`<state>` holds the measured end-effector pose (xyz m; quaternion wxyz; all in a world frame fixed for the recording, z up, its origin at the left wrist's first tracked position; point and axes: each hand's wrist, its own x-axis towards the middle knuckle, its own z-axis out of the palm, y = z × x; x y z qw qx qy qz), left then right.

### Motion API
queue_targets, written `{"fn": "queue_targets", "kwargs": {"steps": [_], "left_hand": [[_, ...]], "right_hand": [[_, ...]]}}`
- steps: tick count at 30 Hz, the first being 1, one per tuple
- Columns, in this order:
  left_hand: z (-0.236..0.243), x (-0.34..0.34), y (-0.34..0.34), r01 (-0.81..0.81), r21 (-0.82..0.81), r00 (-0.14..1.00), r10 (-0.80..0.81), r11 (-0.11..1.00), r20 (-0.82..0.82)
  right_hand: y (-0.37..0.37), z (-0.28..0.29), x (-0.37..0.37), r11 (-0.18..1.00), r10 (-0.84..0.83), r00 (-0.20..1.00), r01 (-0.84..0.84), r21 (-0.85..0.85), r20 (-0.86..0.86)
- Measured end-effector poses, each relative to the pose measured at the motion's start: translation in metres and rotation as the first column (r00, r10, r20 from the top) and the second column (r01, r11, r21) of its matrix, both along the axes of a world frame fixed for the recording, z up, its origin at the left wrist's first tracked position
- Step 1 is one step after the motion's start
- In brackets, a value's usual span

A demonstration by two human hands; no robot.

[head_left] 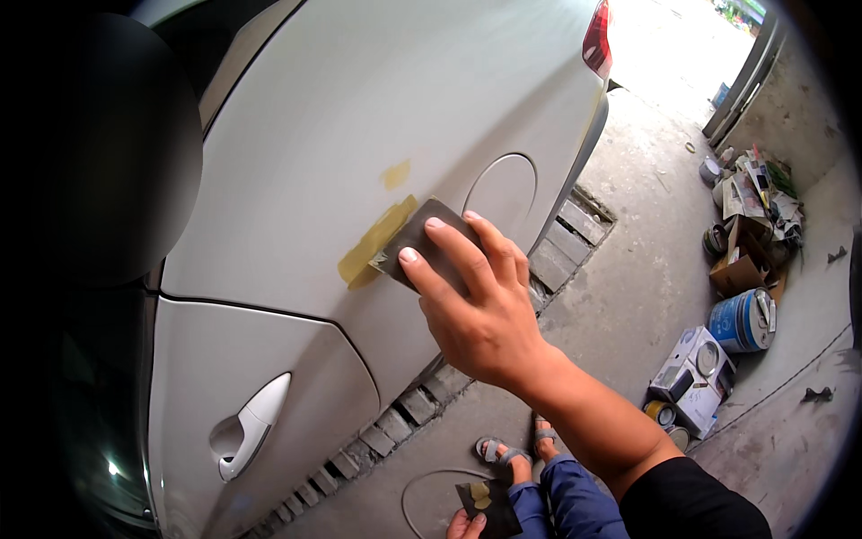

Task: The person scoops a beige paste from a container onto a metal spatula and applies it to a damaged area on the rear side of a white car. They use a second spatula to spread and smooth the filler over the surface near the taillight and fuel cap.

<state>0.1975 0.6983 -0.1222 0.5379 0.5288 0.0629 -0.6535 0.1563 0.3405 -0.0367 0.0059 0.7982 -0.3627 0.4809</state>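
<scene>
My right hand (489, 314) grips a dark grey rectangular putty spreader (413, 236), fingers spread across its back. The spreader's leading edge lies against the pale silver car panel (305, 180), at the right end of a smeared yellow-olive putty patch (373, 247). Just above that patch is a smaller, thin putty spot (395, 174). Down at the lower edge, my left hand (464, 525) pinches a dark flat plate (501, 519) that carries small dabs of the same putty. The picture's edge cuts off part of that hand.
A round fuel flap (501, 198) lies right of the spreader, and a door handle (256, 427) sits lower left. A brick-lined floor channel (395, 427) runs beneath the car. Along the right wall stand a blue can (741, 322), boxes (693, 377) and piled papers (759, 198).
</scene>
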Motion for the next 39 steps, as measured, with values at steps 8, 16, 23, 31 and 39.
{"fn": "queue_targets", "kwargs": {"steps": [8, 16, 23, 31, 39], "left_hand": [[-0.004, -0.001, 0.002, 0.001, -0.006, 1.000, -0.001, 1.000, -0.016], [-0.011, -0.002, 0.010, -0.001, 0.045, 1.000, 0.001, 0.999, -0.001], [0.000, -0.004, 0.000, 0.005, 0.014, 1.000, -0.005, 1.000, 0.012], [-0.007, -0.004, 0.005, 0.024, 0.012, 1.000, -0.024, 1.000, 0.011], [0.022, 0.022, -0.056, -0.123, -0.289, 0.963, 0.184, 0.949, 0.196]], "right_hand": [[-0.007, -0.028, 0.001, 0.999, 0.044, 0.999, -0.044, 0.011, -0.024], [-0.010, -0.005, -0.008, 1.000, 0.028, 1.000, -0.028, 0.002, 0.011], [-0.014, -0.025, -0.011, 0.998, 0.049, 0.998, -0.048, 0.045, -0.031], [-0.023, -0.011, -0.011, 0.999, 0.049, 0.999, -0.049, 0.016, -0.008], [0.013, -0.003, -0.045, 0.973, 0.165, 0.985, -0.171, 0.152, 0.054]]}}
